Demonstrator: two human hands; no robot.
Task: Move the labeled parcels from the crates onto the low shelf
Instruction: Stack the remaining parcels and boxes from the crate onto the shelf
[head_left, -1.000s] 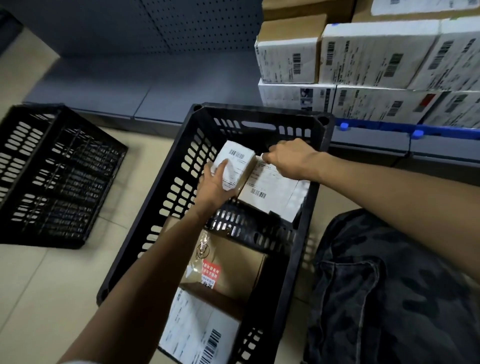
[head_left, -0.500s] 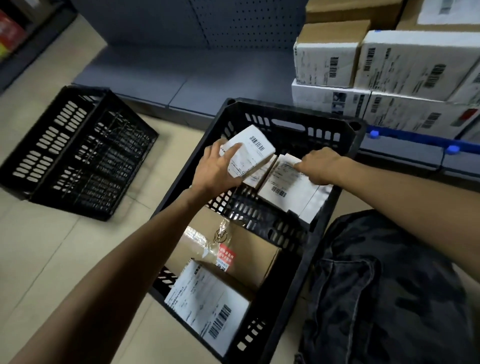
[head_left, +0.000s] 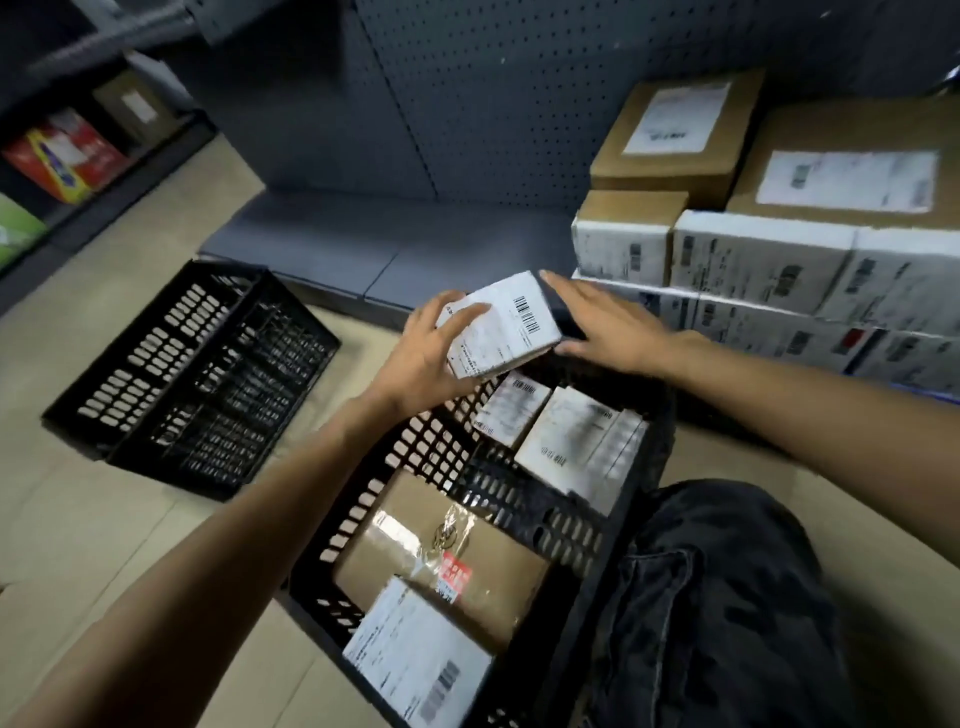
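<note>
My left hand (head_left: 421, 353) grips a small white labeled parcel (head_left: 498, 325) and holds it above the far end of the black crate (head_left: 395, 467). My right hand (head_left: 608, 325) lies with straight fingers against the parcel's right side. Inside the crate lie two more white parcels (head_left: 576, 447), a brown taped box (head_left: 457, 566) and a white-labeled parcel (head_left: 415, 654) at the near end. The low grey shelf (head_left: 374, 244) runs behind the crate. On its right part stand stacked parcels (head_left: 753, 260).
A second black crate (head_left: 197, 374) lies tilted on the tiled floor at the left. Another shelf with coloured boxes (head_left: 57, 161) stands at the far left. My dark trouser knee (head_left: 727, 597) is at the lower right, beside the crate.
My left hand has lifted the small parcel out of the crate, up toward the shelf. My right hand left the parcel in the crate and now touches the lifted one. The view tilted up.
</note>
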